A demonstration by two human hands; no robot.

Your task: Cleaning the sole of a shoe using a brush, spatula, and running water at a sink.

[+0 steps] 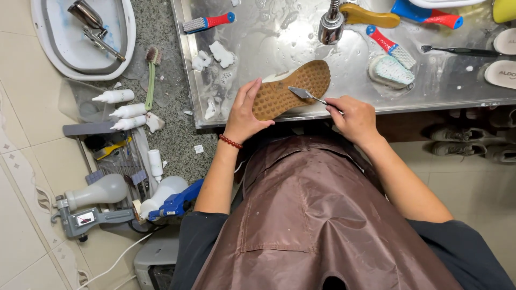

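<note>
Plainly, the work is in its middle. The left hand (244,110) wraps its fingers over the heel end of a shoe (290,88) held sole up at the near edge of the wet steel counter (258,32). The right hand (352,115) is closed around the handle of a scraper (306,95), whose flat blade touches the tan, dimpled sole about midway along. Judging by the even tan colour, much of the sole looks clean, yet small grooves may hold dirt that cannot be made out from here. White foam and torn white scraps (215,53) lie on the counter beyond the shoe, and brushes (207,22) rest further back, so washing seems partly done.

The shoe's upper is hidden beneath the sole. The scraper's handle is buried in the fist. More shoes (467,147) under the counter are dim, and items at the top edge are cut off.
</note>
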